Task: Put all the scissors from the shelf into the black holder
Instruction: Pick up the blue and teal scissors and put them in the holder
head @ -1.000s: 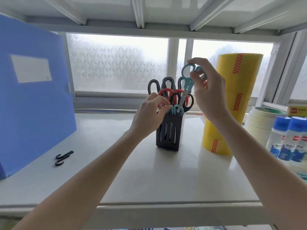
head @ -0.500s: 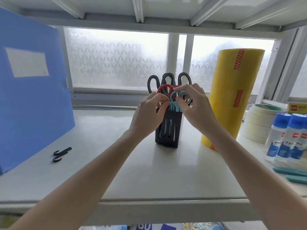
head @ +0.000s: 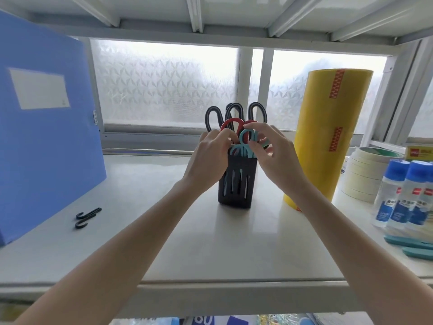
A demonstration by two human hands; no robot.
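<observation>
Head view: scissors point(head: 236, 118) inside black holder point(head: 235, 181).

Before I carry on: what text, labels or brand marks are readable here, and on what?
None can be read.
White glue bottles with blue caps: red logos and blue labels, too blurred.
Yellow box with a red patch: print too small.
Tall yellow roll: red strips, illegible.
Blue file box: white label looks blank.

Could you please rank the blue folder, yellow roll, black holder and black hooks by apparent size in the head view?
1. blue folder, though it is nearest
2. yellow roll
3. black holder
4. black hooks
</observation>
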